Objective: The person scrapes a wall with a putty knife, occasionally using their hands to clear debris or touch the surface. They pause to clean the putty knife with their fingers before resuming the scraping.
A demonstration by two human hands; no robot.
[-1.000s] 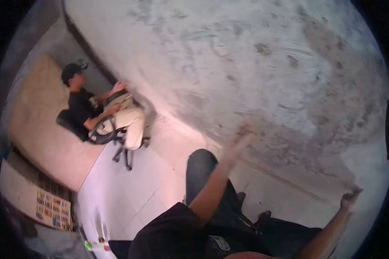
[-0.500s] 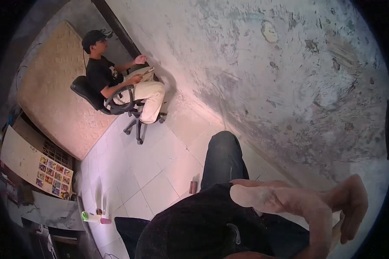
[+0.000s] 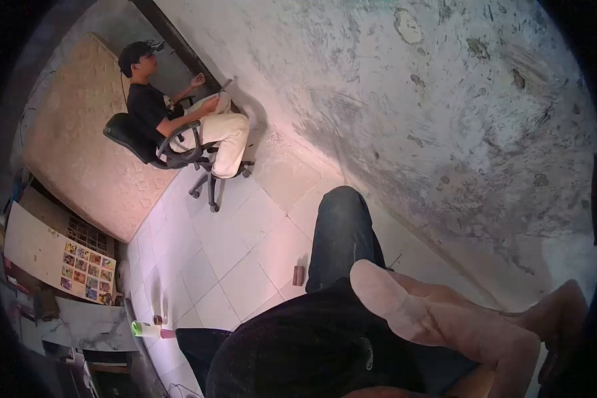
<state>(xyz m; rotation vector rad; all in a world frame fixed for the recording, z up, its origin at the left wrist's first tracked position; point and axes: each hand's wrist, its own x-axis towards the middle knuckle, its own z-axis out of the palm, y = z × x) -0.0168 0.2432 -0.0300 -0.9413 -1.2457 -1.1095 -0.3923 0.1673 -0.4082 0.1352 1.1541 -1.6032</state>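
Note:
At the lower right my right hand is held above my lap, close to the camera. A thick pale digit reaches left, and more bent, shadowed fingers show further right. I see nothing held in it. Below it lie my black shirt and dark trousers; my raised knee is just beyond. A strip of skin at the bottom edge seems to belong to my left arm. The fingers of my left hand cannot be made out, because the parts overlap.
Another person sits in a black swivel chair, holding a flat object. A mattress leans behind. A small reddish-brown object and a green-lidded container lie on the tiled floor. The rough wall rises at right.
My right hand has shifted slightly right and down at its wrist, and its pale digit tilts more upward. The seated person's hands have moved a little, with the flat object raised. The view has shifted slightly.

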